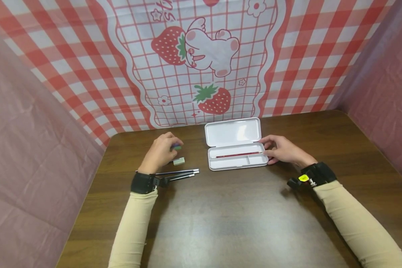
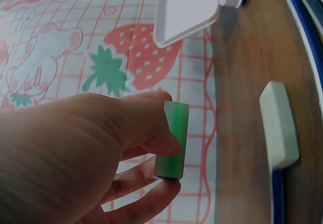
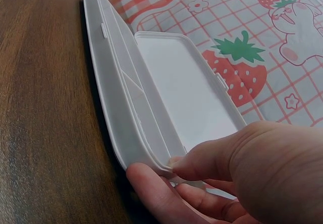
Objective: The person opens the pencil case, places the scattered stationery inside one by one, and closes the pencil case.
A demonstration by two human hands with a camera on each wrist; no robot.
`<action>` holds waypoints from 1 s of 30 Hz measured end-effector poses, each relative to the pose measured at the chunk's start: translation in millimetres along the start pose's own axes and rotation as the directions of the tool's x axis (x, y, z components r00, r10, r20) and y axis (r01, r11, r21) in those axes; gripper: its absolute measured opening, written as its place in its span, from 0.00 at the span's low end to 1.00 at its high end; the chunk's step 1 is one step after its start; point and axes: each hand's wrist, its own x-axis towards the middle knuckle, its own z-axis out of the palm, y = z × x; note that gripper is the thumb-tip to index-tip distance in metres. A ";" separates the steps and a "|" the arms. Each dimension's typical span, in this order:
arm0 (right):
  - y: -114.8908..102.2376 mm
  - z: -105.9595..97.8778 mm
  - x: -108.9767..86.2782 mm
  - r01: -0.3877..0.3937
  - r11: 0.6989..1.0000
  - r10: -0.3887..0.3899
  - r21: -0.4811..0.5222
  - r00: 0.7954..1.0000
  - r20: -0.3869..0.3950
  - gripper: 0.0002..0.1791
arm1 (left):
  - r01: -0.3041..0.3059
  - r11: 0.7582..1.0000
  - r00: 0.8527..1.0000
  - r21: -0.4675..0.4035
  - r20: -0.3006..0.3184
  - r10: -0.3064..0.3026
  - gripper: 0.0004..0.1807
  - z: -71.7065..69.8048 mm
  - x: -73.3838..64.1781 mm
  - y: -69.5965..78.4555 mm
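Between the thumb and fingers of my left hand (image 1: 160,150) is a small green block (image 2: 174,138) with a darker edge at its lower end, held above the table. My right hand (image 1: 283,150) pinches the right end of a white pencil case (image 1: 234,168), thumb over its rim and fingers outside. The case stands with its lid (image 1: 232,132) raised toward the back. A dark red pencil (image 1: 238,155) lies lengthwise inside it, and a small divider splits the front compartment. Nearest the left hand on the table is a pale eraser (image 1: 179,161).
Several dark pencils (image 1: 181,172) with pale ends lie beneath and beside the left wrist. The wooden table (image 1: 227,212) meets a red-and-white strawberry cloth (image 1: 194,111) behind the case. Pink curtains (image 1: 26,149) hang at both sides.
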 end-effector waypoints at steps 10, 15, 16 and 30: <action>-0.2 -0.1 0.3 0.006 1.000 -0.006 0.002 1.000 0.004 0.30 | -0.053 0.999 0.998 0.003 0.034 0.053 0.16 16.0 8.3 16.6; -0.2 -0.3 0.3 -0.005 1.000 0.005 0.010 1.000 0.003 0.30 | -0.081 0.997 0.996 0.001 0.035 0.081 0.16 22.3 12.4 24.6; -0.3 -0.3 0.3 -0.007 1.000 0.007 0.011 1.000 0.003 0.30 | -0.080 0.997 0.996 -0.004 0.038 0.080 0.16 23.0 12.8 26.5; 0.1 -0.6 0.6 -0.019 1.000 0.019 0.012 1.000 0.008 0.31 | -0.171 0.985 0.984 0.002 0.058 0.171 0.18 33.5 27.0 55.0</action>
